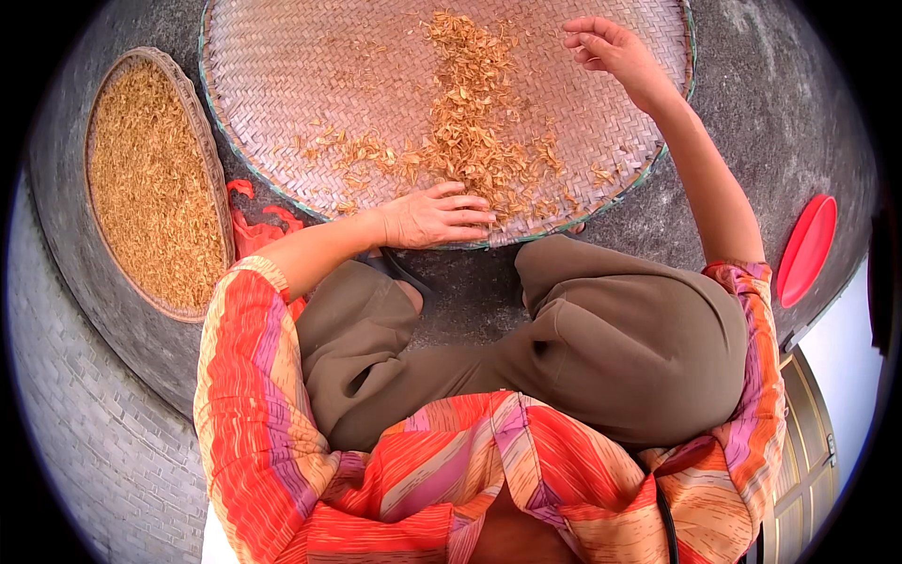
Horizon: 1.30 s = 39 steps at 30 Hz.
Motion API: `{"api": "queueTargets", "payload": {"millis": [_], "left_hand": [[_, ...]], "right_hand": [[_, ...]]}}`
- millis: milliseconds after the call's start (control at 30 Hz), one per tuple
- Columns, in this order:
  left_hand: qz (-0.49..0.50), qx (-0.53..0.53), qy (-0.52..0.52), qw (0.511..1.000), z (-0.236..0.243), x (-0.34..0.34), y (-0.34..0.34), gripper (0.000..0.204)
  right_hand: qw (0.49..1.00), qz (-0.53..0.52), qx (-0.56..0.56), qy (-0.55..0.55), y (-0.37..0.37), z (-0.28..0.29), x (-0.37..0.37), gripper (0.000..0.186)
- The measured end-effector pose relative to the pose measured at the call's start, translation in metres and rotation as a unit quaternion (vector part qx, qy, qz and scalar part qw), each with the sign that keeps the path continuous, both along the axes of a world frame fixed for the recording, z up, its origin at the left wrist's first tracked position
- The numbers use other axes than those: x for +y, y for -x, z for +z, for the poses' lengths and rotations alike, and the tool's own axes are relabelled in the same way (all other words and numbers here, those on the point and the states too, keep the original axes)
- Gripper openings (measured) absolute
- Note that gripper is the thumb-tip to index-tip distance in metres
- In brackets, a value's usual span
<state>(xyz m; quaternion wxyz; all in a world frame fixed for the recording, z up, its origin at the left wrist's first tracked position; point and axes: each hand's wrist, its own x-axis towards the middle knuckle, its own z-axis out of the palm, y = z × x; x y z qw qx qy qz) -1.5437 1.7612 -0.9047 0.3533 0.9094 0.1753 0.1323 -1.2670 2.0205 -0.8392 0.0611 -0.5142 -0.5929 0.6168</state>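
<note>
A wide round woven bamboo tray (282, 66) fills the top of the view, with dried golden-brown shreds or flakes (470, 94) heaped in a band down its middle and scattered toward both sides. My left hand (427, 218) lies at the tray's near edge, fingers apart and resting at the lower end of the heap. My right hand (615, 61) is raised above the right part of the tray, its fingers apart and loosely curved, with nothing visible in them.
On the left sits an oval-looking basket (150, 188) full of finer golden pieces, beside red plastic (254, 235). A red shallow dish (803, 249) lies on the grey ground (752, 113) at right. My bent legs (620, 357) are below the tray. A panelled metal item (799, 442) is at lower right.
</note>
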Motion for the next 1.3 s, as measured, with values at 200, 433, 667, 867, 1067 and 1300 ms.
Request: {"api": "queueTargets", "payload": {"millis": [200,433,667,867,1067,1300], "left_hand": [[-0.118,-0.012,-0.009,0.993,-0.015,0.025,-0.026,0.038],[0.029,0.044,-0.110,0.993,-0.019,0.090,-0.034,0.028],[-0.104,-0.047,-0.071,0.991,-0.005,0.067,-0.039,0.039],[-0.152,-0.089,0.008,0.984,-0.018,0.039,-0.067,0.039],[-0.068,0.001,-0.099,0.993,-0.023,0.099,-0.047,0.024],[-0.058,-0.078,-0.030,0.995,0.013,0.083,-0.081,0.030]], "right_hand": [[0.994,0.064,-0.060,0.062,0.003,-0.008,-0.037,0.026],[0.994,0.026,-0.077,0.069,-0.019,-0.005,-0.056,0.026],[0.996,-0.038,-0.067,0.047,-0.043,-0.007,-0.054,0.027],[0.995,-0.040,-0.072,0.058,-0.040,-0.012,-0.060,0.027],[0.996,-0.026,-0.073,0.053,-0.036,-0.009,-0.062,0.027],[0.993,-0.088,-0.067,0.031,-0.064,-0.018,-0.062,0.027]]}}
